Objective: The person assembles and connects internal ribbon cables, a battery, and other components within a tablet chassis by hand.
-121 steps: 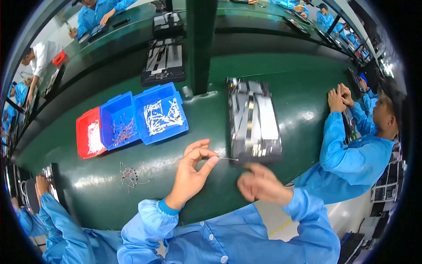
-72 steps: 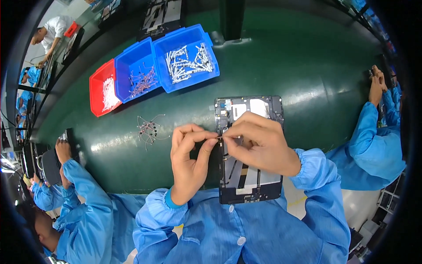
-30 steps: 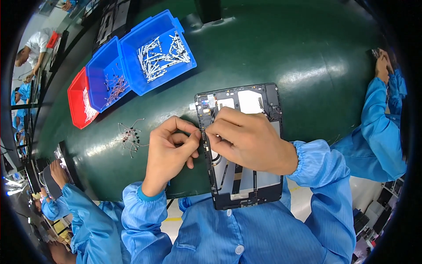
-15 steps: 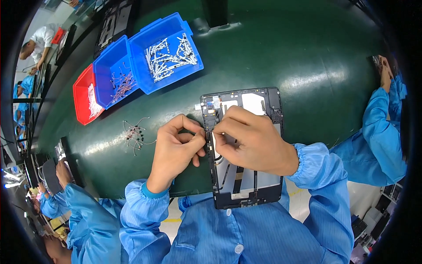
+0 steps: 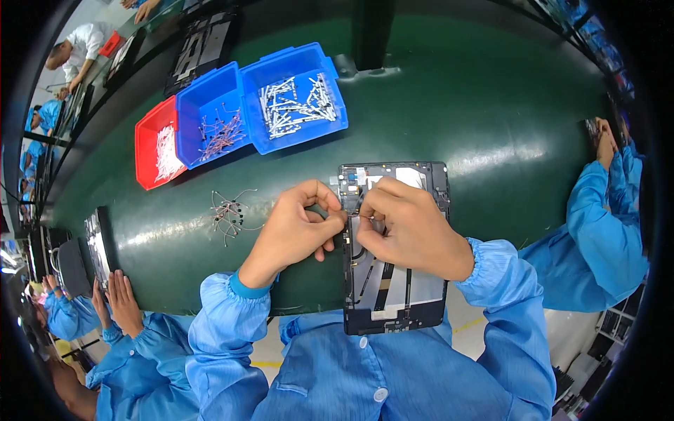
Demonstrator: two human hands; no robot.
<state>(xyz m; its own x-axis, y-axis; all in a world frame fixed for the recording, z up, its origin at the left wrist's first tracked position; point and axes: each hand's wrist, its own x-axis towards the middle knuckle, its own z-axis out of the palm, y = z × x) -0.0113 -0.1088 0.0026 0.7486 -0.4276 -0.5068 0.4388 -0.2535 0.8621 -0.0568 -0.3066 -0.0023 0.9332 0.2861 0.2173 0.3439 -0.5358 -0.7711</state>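
An opened tablet [image 5: 414,309] with a black frame, its inner parts showing, lies at the table's near edge. My left hand [image 5: 298,221] is closed in a pinch at its upper left edge. Over the tablet's upper part, my right hand [image 5: 411,228] also pinches, its fingertips close to the left ones. A thin wire appears between the two pinches, mostly hidden by the fingers. Left of my left hand lies a loose bunch of thin wired parts [image 5: 230,216] with small dark ends.
A red bin [image 5: 144,154] with white pieces, a blue bin [image 5: 193,112] with reddish wires and another blue bin [image 5: 253,74] with white-and-black strips stand at the back left. A dark post [image 5: 371,35] rises behind. Co-workers sit left and right, one with hands [image 5: 123,305] at the table edge.
The view has shifted, so table and bins appear lower and further right. Both hands remain pinched at the tablet's upper left. The left co-worker's hands now rest at the table edge.
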